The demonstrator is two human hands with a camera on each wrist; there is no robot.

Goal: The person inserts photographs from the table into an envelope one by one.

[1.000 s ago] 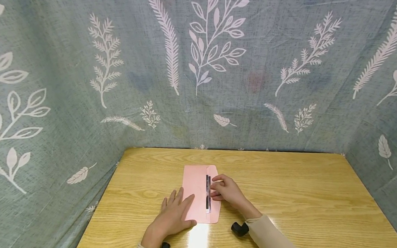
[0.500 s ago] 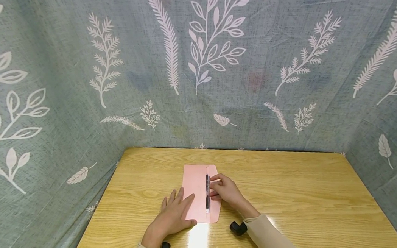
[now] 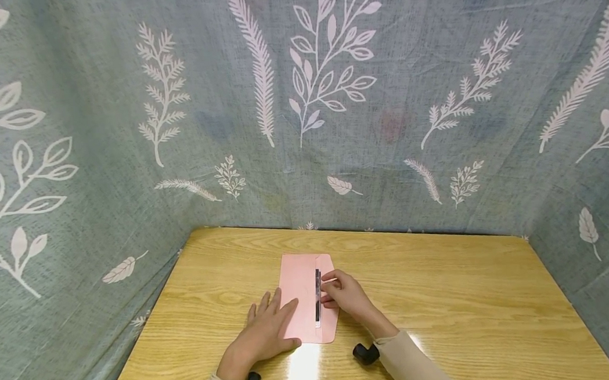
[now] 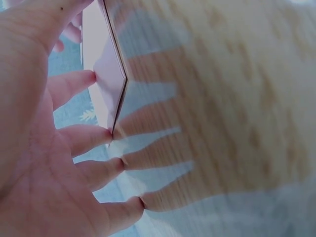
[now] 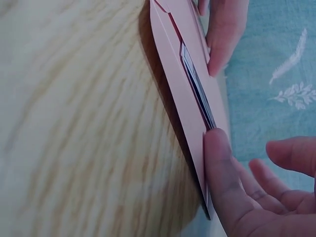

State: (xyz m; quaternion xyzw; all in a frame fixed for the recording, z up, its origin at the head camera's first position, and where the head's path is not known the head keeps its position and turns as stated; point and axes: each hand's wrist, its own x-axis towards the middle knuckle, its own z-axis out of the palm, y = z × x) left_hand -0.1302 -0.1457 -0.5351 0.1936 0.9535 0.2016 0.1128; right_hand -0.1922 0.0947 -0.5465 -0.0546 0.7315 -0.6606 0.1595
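A pink envelope (image 3: 297,272) lies on the table with its flap open to the right. A thin stack of dark-printed cards or photos (image 3: 318,311) sits inside it, one long edge showing at the mouth. My left hand (image 3: 263,335) rests spread, partly on the envelope's left part and partly on the wood. In the left wrist view, straight fingertips (image 4: 94,76) touch the envelope and the tabletop. My right hand (image 3: 346,293) is at the mouth. Its fingertip (image 5: 217,140) presses at the stack's edge in the right wrist view, while its other fingers stand apart.
The wooden table (image 3: 447,297) extends on both sides of the envelope. A grey-green curtain (image 3: 365,151) with white leaf prints hangs behind it and at both sides. Black wrist-camera mounts (image 3: 366,353) sit by both beige sleeves.
The stack has slid a little left into the envelope, so a narrower strip shows. My right hand has shifted slightly left with it. My left hand has stayed put.
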